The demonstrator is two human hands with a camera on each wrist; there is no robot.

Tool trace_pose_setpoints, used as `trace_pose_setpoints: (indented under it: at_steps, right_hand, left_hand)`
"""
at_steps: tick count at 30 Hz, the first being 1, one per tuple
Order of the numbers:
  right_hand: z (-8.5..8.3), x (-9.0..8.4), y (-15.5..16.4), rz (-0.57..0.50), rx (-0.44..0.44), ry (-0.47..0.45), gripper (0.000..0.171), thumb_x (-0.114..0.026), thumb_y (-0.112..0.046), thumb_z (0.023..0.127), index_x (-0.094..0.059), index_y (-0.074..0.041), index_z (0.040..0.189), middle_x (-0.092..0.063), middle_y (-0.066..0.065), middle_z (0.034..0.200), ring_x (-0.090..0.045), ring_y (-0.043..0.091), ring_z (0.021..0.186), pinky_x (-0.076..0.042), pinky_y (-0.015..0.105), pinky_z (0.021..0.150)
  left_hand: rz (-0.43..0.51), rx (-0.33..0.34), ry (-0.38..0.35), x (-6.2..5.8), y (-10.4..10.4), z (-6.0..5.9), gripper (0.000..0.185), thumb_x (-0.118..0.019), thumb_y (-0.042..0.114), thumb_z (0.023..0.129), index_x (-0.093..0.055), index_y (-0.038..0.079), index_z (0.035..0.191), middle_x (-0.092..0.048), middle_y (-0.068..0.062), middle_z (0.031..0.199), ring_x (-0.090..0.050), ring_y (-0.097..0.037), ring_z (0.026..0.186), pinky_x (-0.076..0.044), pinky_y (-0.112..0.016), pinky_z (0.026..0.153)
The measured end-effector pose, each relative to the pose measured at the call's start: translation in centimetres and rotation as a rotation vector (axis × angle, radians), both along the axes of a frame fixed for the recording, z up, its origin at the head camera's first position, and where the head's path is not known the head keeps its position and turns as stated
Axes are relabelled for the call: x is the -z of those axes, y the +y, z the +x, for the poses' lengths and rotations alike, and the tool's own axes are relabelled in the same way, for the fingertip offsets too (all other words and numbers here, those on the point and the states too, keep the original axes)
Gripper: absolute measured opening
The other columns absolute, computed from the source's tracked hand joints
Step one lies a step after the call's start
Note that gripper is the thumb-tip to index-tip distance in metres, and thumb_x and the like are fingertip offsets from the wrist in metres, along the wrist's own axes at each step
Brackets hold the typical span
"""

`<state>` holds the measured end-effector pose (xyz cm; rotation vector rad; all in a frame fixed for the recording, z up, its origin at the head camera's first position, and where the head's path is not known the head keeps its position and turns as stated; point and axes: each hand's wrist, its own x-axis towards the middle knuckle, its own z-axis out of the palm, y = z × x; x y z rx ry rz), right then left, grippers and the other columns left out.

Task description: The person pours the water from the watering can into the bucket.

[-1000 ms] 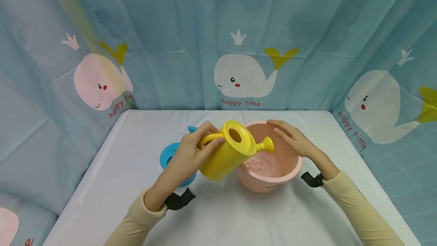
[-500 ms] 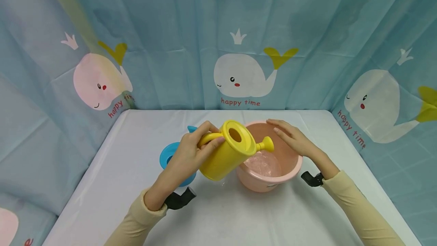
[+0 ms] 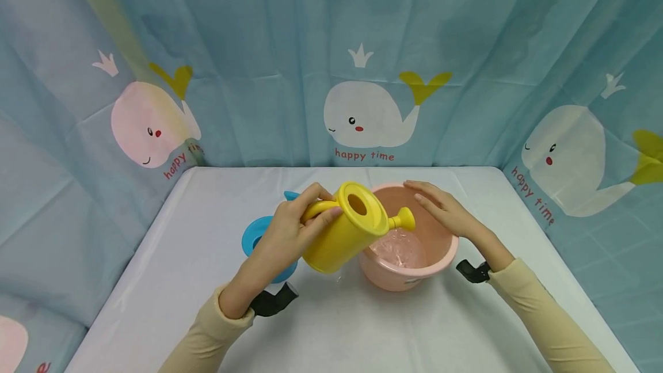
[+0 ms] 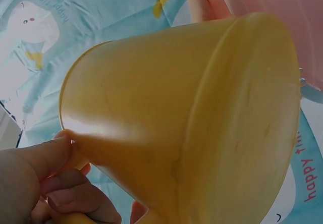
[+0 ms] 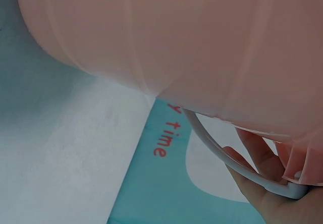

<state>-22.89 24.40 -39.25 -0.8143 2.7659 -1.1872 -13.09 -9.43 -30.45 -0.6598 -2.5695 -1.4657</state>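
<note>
My left hand (image 3: 290,229) grips the curved handle of a yellow watering can (image 3: 342,235). The can tilts to the right, its spout (image 3: 404,220) over a pink bucket (image 3: 445,246). Water (image 3: 399,249) ripples inside the bucket under the spout. My right hand (image 3: 440,209) rests on the bucket's far right rim with its fingers fairly straight. In the left wrist view the yellow can (image 4: 192,118) fills the picture, with my fingers (image 4: 45,178) on its handle. In the right wrist view the pink bucket wall (image 5: 176,42) looms close, and my hand (image 5: 267,188) touches its rim by the white bail handle (image 5: 222,153).
A blue container (image 3: 254,235) stands on the white table (image 3: 181,258) behind my left hand, partly hidden by it. A blue whale-print curtain (image 3: 362,73) walls the table at the back and on both sides.
Both hands and the tilted can have stayed where they were. Only the water surface in the bucket has shifted.
</note>
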Motion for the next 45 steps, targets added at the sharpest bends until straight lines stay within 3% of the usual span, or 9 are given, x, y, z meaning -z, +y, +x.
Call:
trace_pose_setpoints:
  at_steps: [45]
  right_hand:
    - [0.00, 0.08, 0.10, 0.002, 0.003, -0.008, 0.041, -0.041, -0.026, 0.100, -0.040, -0.017, 0.140, -0.039, 0.008, 0.144, -0.034, 0.031, 0.133, -0.032, 0.056, 0.102]
  left_hand:
    - [-0.011, -0.007, -0.017, -0.17, 0.17, 0.02, 0.021, -0.054, 0.045, 0.090, -0.053, 0.026, 0.098, -0.062, 0.006, 0.085, -0.057, -0.013, 0.067, -0.051, -0.029, 0.057]
